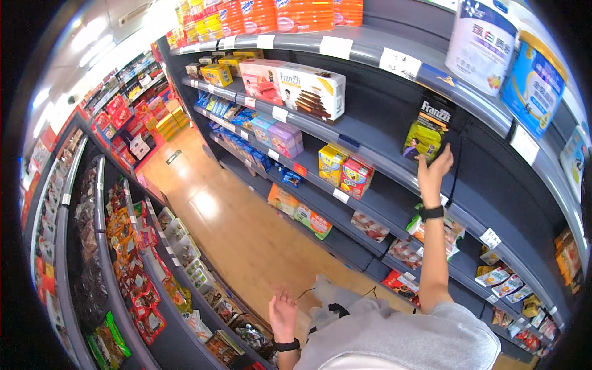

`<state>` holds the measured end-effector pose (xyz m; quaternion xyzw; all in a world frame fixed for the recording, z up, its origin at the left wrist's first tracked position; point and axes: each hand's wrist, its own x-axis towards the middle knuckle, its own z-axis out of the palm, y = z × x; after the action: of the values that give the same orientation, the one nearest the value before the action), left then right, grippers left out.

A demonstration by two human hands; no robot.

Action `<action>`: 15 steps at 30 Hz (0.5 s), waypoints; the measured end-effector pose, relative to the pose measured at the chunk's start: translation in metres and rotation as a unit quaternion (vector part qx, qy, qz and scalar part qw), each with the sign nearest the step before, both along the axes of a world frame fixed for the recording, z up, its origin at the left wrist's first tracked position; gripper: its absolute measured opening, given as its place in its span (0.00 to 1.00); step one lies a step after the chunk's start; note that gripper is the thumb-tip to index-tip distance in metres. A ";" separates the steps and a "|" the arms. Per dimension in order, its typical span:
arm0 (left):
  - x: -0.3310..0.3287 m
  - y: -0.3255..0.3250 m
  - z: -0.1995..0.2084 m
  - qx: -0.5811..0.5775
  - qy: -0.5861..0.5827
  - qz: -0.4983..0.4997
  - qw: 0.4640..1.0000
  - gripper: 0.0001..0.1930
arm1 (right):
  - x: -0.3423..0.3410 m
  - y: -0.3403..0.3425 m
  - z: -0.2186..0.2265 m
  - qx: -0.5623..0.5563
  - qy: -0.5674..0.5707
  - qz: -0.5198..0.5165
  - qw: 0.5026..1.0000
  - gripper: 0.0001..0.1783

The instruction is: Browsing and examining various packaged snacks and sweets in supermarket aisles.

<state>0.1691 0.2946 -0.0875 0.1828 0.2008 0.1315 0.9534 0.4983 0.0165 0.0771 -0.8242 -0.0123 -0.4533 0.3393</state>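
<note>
From where I stand, a long dark-grey metal shelf unit fills the aisle's right side. On its tier below the top, a black-and-green cardboard box stands with its long axis roughly upright, just beyond the fingers of the nearer right hand. That forearm stretches nearly straight; thumb and fingers part around the lower right corner, grip unclear. The left hand hangs low, loosely open, empty.
</note>
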 end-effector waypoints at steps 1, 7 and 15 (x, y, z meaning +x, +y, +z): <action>0.004 0.004 0.003 0.005 0.002 -0.004 1.000 0.21 | -0.013 0.020 0.012 -0.016 -0.039 -0.005 0.999 0.37; 0.042 0.020 0.026 0.023 0.042 -0.009 0.999 0.22 | 0.014 0.117 0.027 0.088 0.017 0.228 0.969 0.36; 0.123 0.054 0.039 0.023 0.043 -0.043 0.998 0.23 | 0.124 0.214 0.036 0.084 -0.025 0.192 0.978 0.44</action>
<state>0.2918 0.3490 -0.0485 0.2189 0.2304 0.0867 0.9442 0.6223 0.2309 0.1132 -0.7635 -0.1407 -0.3999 0.4872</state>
